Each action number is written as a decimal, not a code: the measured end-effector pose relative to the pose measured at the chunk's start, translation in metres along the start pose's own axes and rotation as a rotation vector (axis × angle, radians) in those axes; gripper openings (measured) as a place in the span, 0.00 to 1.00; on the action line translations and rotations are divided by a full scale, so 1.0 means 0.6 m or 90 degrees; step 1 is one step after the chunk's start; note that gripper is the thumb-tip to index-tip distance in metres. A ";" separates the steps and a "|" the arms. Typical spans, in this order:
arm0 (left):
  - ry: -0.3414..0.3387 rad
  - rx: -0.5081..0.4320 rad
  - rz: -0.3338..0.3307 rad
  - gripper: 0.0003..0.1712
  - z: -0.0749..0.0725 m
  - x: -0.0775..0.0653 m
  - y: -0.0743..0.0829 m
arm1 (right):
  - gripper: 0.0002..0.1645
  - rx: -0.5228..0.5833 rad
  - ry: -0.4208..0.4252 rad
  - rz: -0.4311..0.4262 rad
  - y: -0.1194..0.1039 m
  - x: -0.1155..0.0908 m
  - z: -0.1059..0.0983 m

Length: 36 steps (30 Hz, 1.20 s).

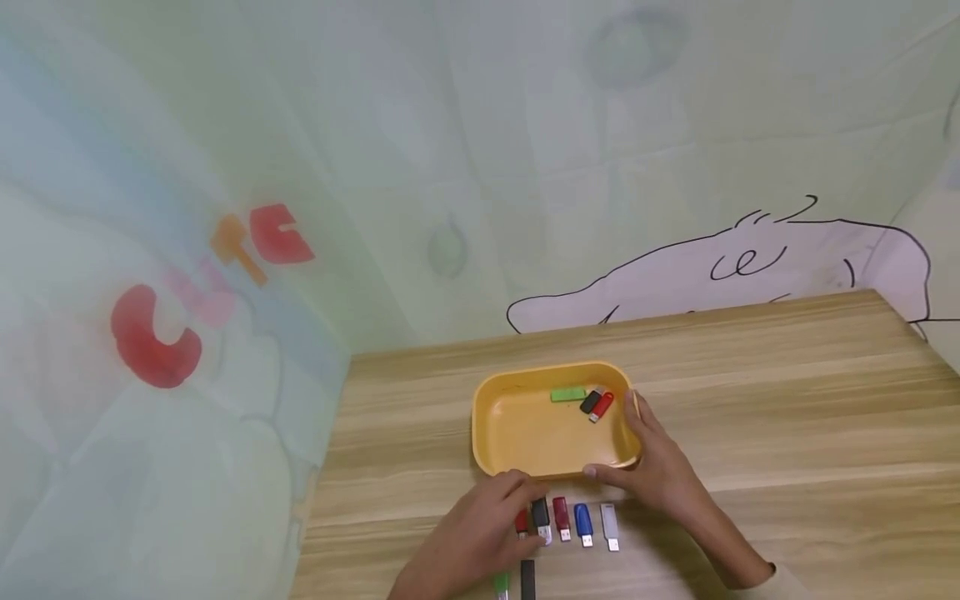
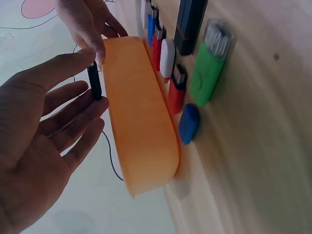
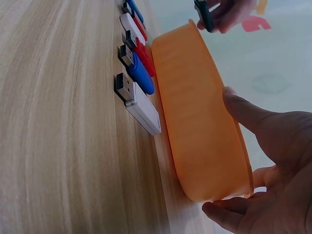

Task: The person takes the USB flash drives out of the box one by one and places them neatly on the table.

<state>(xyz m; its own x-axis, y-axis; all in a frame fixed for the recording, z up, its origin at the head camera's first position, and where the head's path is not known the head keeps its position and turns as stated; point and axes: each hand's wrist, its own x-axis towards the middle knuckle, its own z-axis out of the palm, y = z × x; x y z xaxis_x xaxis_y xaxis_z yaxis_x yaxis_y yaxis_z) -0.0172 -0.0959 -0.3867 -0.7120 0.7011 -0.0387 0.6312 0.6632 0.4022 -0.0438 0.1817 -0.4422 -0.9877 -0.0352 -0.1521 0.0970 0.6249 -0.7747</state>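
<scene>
My left hand (image 1: 480, 529) pinches a black USB stick (image 2: 94, 80) between thumb and fingertips, in front of a yellow plastic bin (image 1: 517, 472). My right hand (image 1: 663, 471) holds the bin's right front corner, thumb at the front rim and fingers round the right end. Inside the bin lie a green USB stick (image 1: 567, 395), a black one (image 1: 591, 402) and a red one (image 1: 602, 407). Along its front, a dark red stick (image 1: 561, 517), a blue one (image 1: 583, 523) and a white one (image 1: 610, 525) are lined up on the table.
Closer to me lie a green stick (image 2: 208, 75) and a long black one (image 1: 528, 579). A red stick (image 2: 177, 90), a white rounded one (image 2: 166, 57) and a small blue piece (image 2: 189, 123) also rest on the wooden table (image 1: 787, 417). A printed curtain (image 1: 525, 167) hangs behind.
</scene>
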 end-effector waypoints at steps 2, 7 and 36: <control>0.004 -0.013 0.013 0.29 0.006 -0.005 0.000 | 0.80 -0.003 -0.001 -0.001 -0.001 0.000 0.000; -0.004 -0.024 0.016 0.26 0.020 -0.013 0.004 | 0.81 -0.005 0.000 -0.005 -0.002 0.000 0.000; -0.067 0.055 0.082 0.25 0.095 -0.032 -0.009 | 0.80 -0.006 0.003 -0.014 0.000 -0.001 -0.002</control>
<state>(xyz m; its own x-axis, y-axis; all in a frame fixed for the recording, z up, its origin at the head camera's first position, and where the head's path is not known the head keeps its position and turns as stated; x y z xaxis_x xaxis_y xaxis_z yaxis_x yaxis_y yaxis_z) 0.0108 -0.0980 -0.4403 -0.5898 0.8026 -0.0894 0.7429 0.5827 0.3295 -0.0431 0.1825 -0.4414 -0.9902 -0.0445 -0.1324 0.0749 0.6308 -0.7723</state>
